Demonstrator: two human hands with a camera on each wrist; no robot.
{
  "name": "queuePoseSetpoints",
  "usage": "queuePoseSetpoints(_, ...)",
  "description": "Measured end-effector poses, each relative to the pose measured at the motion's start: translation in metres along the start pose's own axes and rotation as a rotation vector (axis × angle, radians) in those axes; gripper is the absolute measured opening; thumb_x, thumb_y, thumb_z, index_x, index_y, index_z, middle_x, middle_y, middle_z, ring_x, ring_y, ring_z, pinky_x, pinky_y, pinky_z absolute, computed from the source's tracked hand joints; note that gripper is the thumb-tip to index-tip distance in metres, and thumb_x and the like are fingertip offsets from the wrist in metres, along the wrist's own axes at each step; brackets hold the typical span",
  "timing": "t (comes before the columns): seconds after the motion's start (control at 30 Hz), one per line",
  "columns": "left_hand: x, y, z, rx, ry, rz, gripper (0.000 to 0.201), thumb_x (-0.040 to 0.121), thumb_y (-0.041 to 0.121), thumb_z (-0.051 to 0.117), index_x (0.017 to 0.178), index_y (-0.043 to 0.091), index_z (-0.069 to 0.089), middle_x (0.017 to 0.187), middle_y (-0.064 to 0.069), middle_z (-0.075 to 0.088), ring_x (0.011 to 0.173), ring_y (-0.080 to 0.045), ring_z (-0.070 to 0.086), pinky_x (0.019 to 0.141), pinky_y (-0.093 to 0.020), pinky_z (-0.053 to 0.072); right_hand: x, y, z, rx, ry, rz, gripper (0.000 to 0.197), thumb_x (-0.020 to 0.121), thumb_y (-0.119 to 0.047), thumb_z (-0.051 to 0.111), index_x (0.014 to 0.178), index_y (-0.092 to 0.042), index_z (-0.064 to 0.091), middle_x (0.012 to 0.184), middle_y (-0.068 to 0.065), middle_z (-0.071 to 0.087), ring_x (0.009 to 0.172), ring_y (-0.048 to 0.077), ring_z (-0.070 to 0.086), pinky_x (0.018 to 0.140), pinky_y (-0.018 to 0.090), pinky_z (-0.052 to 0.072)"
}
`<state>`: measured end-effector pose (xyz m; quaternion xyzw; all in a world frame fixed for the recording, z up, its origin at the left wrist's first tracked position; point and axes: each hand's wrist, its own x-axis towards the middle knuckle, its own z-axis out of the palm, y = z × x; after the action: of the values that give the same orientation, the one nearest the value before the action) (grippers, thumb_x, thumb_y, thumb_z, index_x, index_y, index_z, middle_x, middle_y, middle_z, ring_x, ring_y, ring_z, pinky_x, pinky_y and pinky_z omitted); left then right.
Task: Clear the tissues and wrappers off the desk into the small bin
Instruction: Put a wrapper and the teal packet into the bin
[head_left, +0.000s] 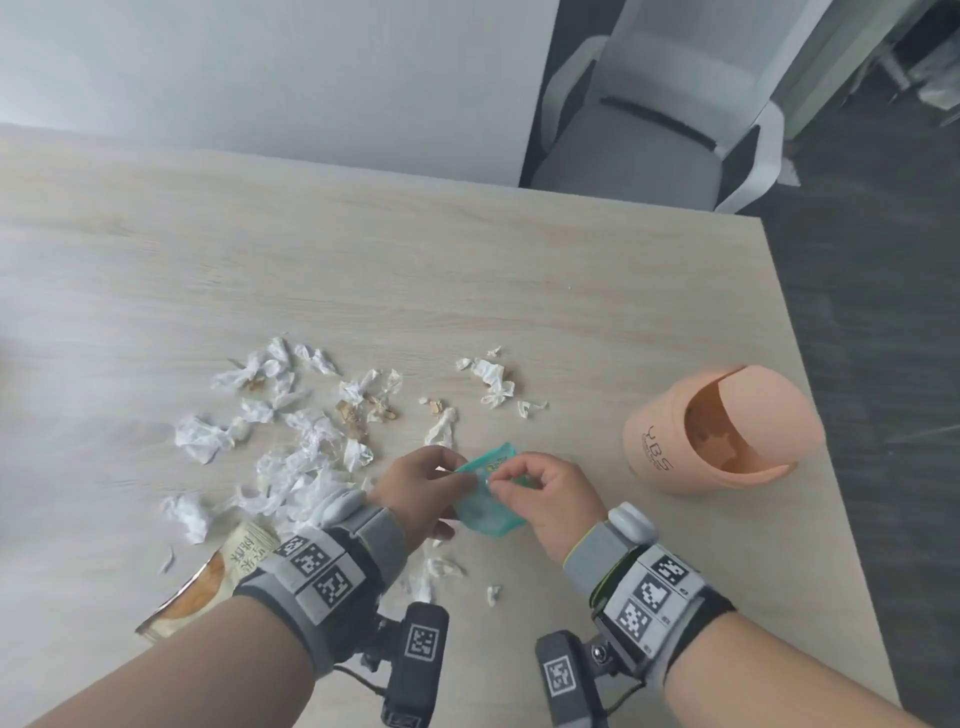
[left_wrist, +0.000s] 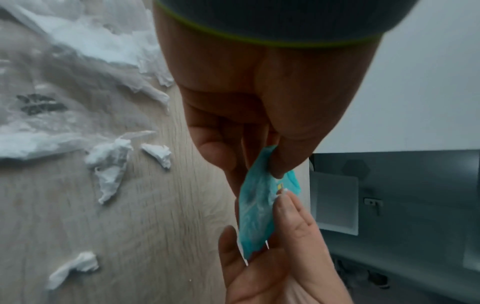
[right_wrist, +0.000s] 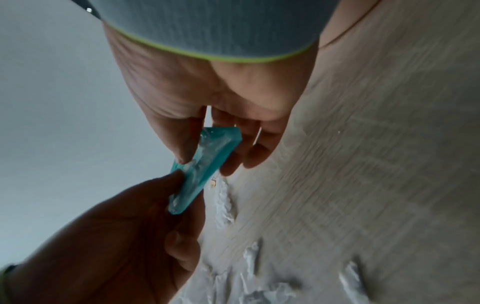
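Both hands, left hand (head_left: 421, 491) and right hand (head_left: 545, 499), pinch one teal wrapper (head_left: 488, 499) just left of the peach bin (head_left: 670, 441), while many white tissues (head_left: 291, 447) still litter the desk (head_left: 467, 270) farther left.

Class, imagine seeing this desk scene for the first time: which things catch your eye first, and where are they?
The teal wrapper stands out, pinched between the left hand and right hand above the desk's near edge. Crumpled white tissues litter the desk to its left. A peach swing-lid bin stands at the right.
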<state>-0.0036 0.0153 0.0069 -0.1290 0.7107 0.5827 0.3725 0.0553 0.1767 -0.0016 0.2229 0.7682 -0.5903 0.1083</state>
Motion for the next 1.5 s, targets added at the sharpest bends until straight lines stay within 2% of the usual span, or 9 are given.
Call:
queuePoseSetpoints(0.13,-0.003,0.0,-0.016,-0.026,-0.031,0.014,0.003,0.089,0.013,0.067,0.091,0.011,0.066,0.084,-0.005,0.076,0.071,-0.021,0.073,0.052,-0.028,0.05,0.007,0.0,0.005,0.017,0.053,0.018,0.023,0.079,-0.009,0.076,0.073,-0.031,0.073,0.071,-0.009,0.069,0.064,0.008,0.06,0.063,0.023,0.051)
queuePoseSetpoints(0.37,0.005,-0.003,-0.107,0.642,0.224,0.299,0.012,0.091,0.027,0.062,0.101,0.029,0.067,0.099,0.012,0.066,0.087,-0.002,0.062,0.078,-0.025,0.056,0.025,0.011,0.011,-0.367,-0.064,0.028,0.031,0.082,-0.027,0.07,0.098,-0.05,0.058,0.087,-0.014,0.066,0.079,0.009,0.064,0.068,0.025,0.05)
queuePoseSetpoints(0.53,0.02,0.007,-0.164,0.858,0.413,0.434,0.017,0.089,0.019,0.062,0.103,0.028,0.065,0.112,0.005,0.063,0.094,-0.012,0.06,0.088,-0.036,0.055,0.034,0.008,0.023,-0.429,-0.052,0.039,0.023,0.086,-0.03,0.066,0.105,-0.044,0.062,0.099,-0.009,0.068,0.091,0.012,0.065,0.08,0.031,0.054)
queuePoseSetpoints(0.63,0.035,0.017,-0.163,0.987,0.317,0.429,0.031,0.089,0.03,0.06,0.12,0.03,0.06,0.132,0.005,0.058,0.118,-0.018,0.056,0.102,-0.04,0.048,0.037,0.009,0.026,-0.385,-0.031,0.075,0.028,0.083,-0.035,0.066,0.105,-0.049,0.059,0.098,-0.005,0.07,0.089,0.012,0.067,0.079,0.036,0.057)
queuePoseSetpoints(0.83,0.065,0.019,-0.133,1.26,0.096,0.355,0.059,0.089,0.035,0.057,0.143,0.046,0.034,0.143,0.01,0.045,0.12,-0.018,0.052,0.091,-0.039,0.054,0.034,0.01,0.023,-0.276,-0.001,0.141,0.024,0.084,-0.022,0.07,0.094,-0.043,0.063,0.091,-0.006,0.075,0.077,0.008,0.071,0.066,0.026,0.057)
queuePoseSetpoints(1.07,0.074,0.026,-0.111,1.379,0.023,0.315,0.021,0.095,0.035,0.047,0.111,0.04,0.06,0.116,0.01,0.056,0.09,-0.02,0.061,0.077,-0.041,0.057,0.02,0.018,0.011,-0.174,0.063,0.17,0.021,0.084,-0.018,0.072,0.091,-0.037,0.066,0.084,-0.005,0.076,0.075,0.012,0.072,0.069,0.031,0.058)
queuePoseSetpoints(1.2,0.061,0.022,-0.107,1.227,0.123,0.333,0.015,0.092,0.042,0.053,0.098,0.04,0.066,0.109,0.014,0.054,0.097,-0.015,0.054,0.082,-0.033,0.049,0.01,0.015,0.008,-0.077,0.108,0.179,0.017,0.083,-0.015,0.073,0.088,-0.03,0.067,0.082,-0.003,0.076,0.073,0.016,0.071,0.065,0.03,0.055)
queuePoseSetpoints(1.33,0.033,0.025,-0.077,0.711,0.193,0.436,0.008,0.084,0.035,0.071,0.088,0.031,0.066,0.1,0.011,0.059,0.09,-0.008,0.057,0.072,-0.018,0.041,0.006,0.008,0.005,0.024,0.182,0.18,0.013,0.081,-0.014,0.074,0.084,-0.025,0.066,0.079,-0.005,0.074,0.068,0.011,0.067,0.059,0.025,0.049)
queuePoseSetpoints(1.5,-0.005,0.032,-0.031,0.094,-0.03,0.249,0.011,0.083,0.017,0.076,0.081,0.015,0.065,0.075,-0.004,0.072,0.073,-0.019,0.064,0.063,-0.028,0.049,0.003,-0.009,0.006,0.144,0.15,0.214,0.009,0.085,-0.015,0.07,0.086,-0.022,0.064,0.076,-0.003,0.066,0.066,0.017,0.062,0.045,0.026,0.047)
